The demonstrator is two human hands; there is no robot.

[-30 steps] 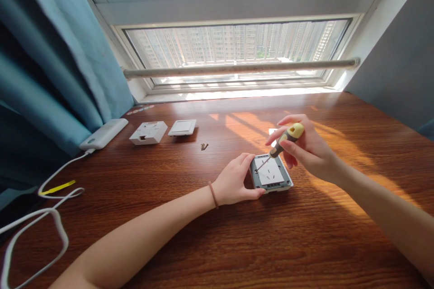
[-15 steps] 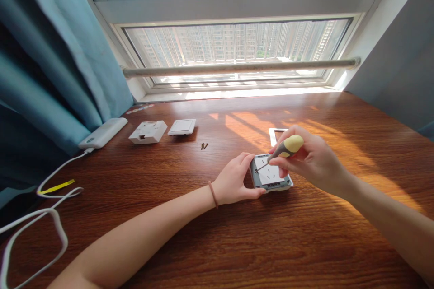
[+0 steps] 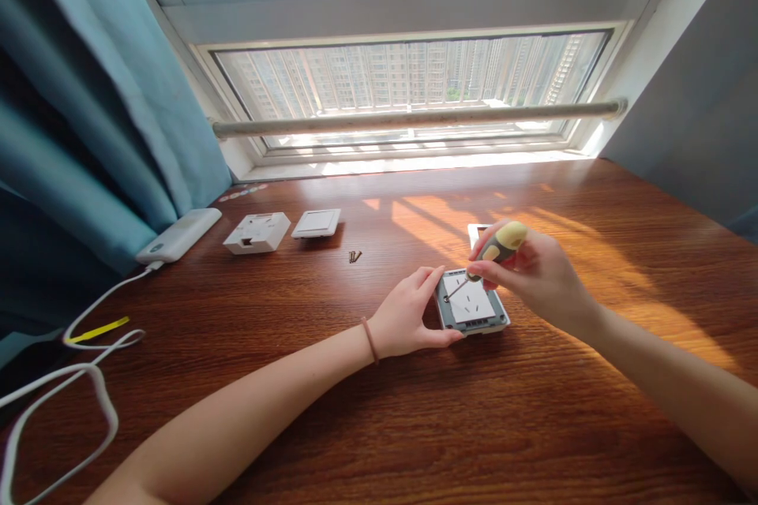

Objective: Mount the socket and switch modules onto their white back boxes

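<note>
A wall socket with a white face and grey frame lies face up on the wooden table, seated on a white box. My left hand grips its left side, thumb at the near edge and fingers at the far corner. In my right hand is a screwdriver with a yellow and grey handle. Its shaft slants down to the left, and the tip meets the screw spot at the socket's left side. Behind the right hand, a white cover frame is partly hidden.
Several small screws lie left of the socket. Further left are a white wall switch, a white mounting box and a white power bank with a cable. A blue curtain hangs at the left.
My right hand has turned the screwdriver's handle and shifted its grip, the handle now tilting more upright. The left hand stays on the socket. The view has shifted very slightly.
</note>
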